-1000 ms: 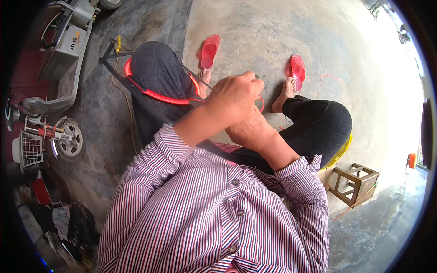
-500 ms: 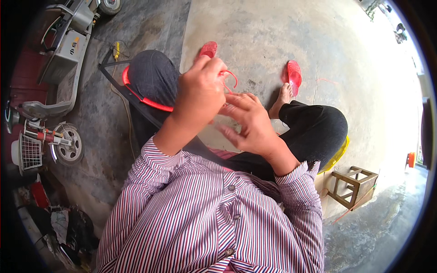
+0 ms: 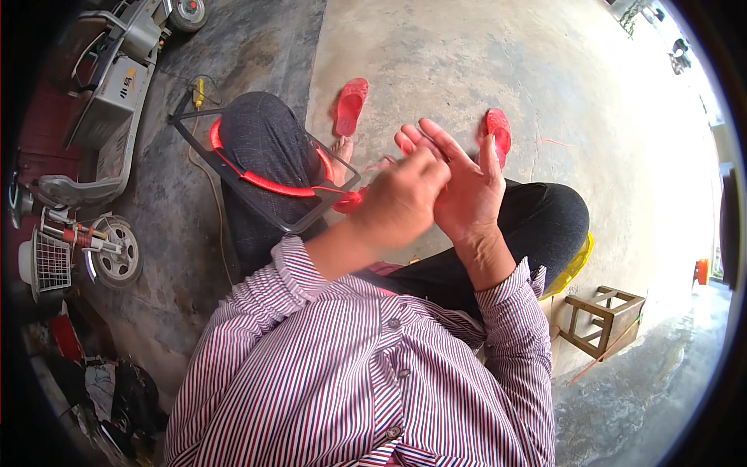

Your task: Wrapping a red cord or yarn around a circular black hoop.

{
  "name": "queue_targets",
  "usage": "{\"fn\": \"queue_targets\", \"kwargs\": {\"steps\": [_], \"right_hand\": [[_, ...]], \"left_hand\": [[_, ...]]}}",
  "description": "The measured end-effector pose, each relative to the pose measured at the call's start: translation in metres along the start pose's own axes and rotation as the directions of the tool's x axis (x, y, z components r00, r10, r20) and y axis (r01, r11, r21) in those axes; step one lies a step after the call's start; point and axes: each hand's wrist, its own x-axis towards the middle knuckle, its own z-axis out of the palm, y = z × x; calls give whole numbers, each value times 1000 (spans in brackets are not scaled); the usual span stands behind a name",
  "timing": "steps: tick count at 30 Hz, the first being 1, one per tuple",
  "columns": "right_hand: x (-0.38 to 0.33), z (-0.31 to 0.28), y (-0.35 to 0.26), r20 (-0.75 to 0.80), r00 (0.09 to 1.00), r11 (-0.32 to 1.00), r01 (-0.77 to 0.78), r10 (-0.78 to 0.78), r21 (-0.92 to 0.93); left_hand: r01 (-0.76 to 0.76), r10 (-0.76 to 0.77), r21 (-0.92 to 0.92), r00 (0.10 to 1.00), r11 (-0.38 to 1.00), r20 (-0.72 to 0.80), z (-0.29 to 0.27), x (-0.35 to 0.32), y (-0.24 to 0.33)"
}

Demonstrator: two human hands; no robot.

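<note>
Red cord lies in a loop over the dark frame on the left knee, and its end runs to the hands. It looks light, thin and flexible, so best pinched near the end. The left hand is closed around it, I believe; the right hand stands open, fingers spread.

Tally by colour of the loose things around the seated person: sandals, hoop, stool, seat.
Red: 3, two sandals on the concrete and one hoop on the dark frame over the knee
Yellow: 1, seat edge
Wood: 1, small stool
Total: 5
Left hand and right hand meet, palms close.
</note>
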Motion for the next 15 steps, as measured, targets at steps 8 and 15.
{"fn": "queue_targets", "kwargs": {"steps": [8,15], "right_hand": [[-3,1,-1,59,998,999,-31,30,9],[-5,8,-12,208,978,999,-32,23,40]], "left_hand": [[-28,27,71,1000,997,11,-4,1,-11],[94,-76,145,989,985,-123,-30,12,-19]]}}
